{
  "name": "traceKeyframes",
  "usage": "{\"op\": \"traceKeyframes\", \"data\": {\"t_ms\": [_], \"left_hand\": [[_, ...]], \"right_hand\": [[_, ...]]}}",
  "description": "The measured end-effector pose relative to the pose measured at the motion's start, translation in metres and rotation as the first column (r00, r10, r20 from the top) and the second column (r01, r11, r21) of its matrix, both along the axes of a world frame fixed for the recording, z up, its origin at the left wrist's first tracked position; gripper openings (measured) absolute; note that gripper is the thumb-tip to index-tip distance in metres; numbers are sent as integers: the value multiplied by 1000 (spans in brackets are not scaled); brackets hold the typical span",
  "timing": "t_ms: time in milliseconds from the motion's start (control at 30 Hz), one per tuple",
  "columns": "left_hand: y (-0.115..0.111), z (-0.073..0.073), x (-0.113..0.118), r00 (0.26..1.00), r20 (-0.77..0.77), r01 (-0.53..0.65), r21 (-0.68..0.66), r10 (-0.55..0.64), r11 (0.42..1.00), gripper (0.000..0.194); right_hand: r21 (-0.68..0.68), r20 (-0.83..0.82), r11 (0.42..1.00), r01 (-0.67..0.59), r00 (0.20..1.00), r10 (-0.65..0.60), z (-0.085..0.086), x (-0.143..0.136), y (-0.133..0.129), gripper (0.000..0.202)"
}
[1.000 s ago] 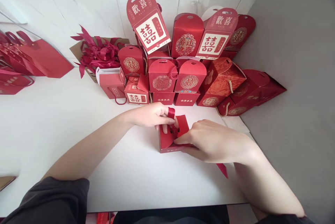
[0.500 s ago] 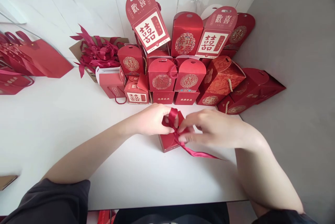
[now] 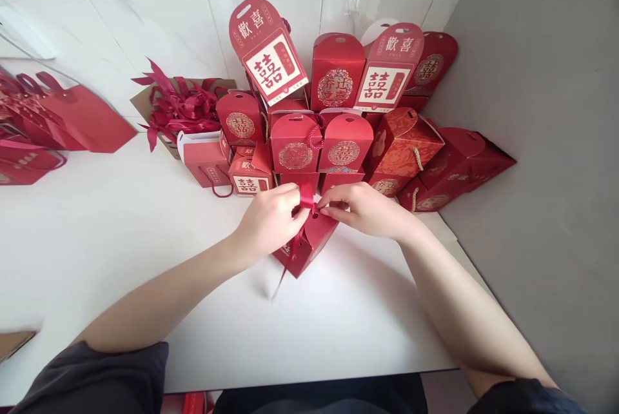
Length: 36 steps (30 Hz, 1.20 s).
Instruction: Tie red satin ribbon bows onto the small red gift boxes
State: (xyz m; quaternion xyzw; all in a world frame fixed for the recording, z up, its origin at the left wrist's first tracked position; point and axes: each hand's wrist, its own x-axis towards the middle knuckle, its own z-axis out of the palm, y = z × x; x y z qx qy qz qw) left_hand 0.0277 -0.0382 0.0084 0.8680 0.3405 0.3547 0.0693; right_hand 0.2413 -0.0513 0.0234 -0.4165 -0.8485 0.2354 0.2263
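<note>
A small red gift box [image 3: 314, 241] stands turned on the white table between my hands. A dark-pink satin ribbon [image 3: 306, 195] is looped above its top, and one tail hangs down over the front toward the table. My left hand [image 3: 271, 218] pinches the loop between thumb and fingers at the box's left side. From the right, my right hand [image 3: 363, 209] has its thumb and forefinger closed on the ribbon close to the knot. The fingers partly hide the knot and the box's top.
Behind my hands, several red gift boxes [image 3: 346, 143] are stacked against the tiled wall. A brown carton [image 3: 140, 106] full of ribbons stands at their left. Red bags [image 3: 91, 118] lie at far left. A grey panel [image 3: 546, 207] bounds the right side.
The box has turned and the ribbon tail swung from the right to the front left. My right hand has closed on the ribbon by the knot; my left hand still pinches the loop.
</note>
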Motion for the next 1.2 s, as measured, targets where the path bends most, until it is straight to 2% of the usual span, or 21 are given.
{"op": "traceKeyframes", "data": {"t_ms": [133,300,433,567,633,733,933,1100,1200], "left_hand": [[11,-10,-1,993,54,99,61,-102,993,8],[18,-14,-3,976,134,161,89,-172,983,6],[21,-14,-4,970,116,211,48,-215,976,7],[22,-12,-5,970,120,210,13,-210,978,7],[22,-12,-5,967,129,223,3,-221,975,8],[21,-11,-5,961,138,243,-12,-240,970,9],[22,-11,-5,964,114,243,-3,-241,970,7],[23,-11,-4,959,102,263,34,-265,964,7],[23,-10,-4,955,79,283,45,-286,958,8]], "right_hand": [[43,-60,997,68,996,-65,-3,-3,2,15],[120,-145,992,27,989,-10,-3,-4,5,15],[177,-79,984,11,997,3,-2,-3,3,12],[245,3,963,109,994,-113,-3,-3,3,13],[195,-38,978,77,997,-71,-5,-4,5,16],[105,-135,994,-44,989,58,-8,-3,9,15],[-91,-229,995,-51,973,29,-7,0,11,14],[-229,-298,960,-163,950,90,-7,4,13,11],[-384,-376,892,-239,923,86,-5,8,14,7]]}}
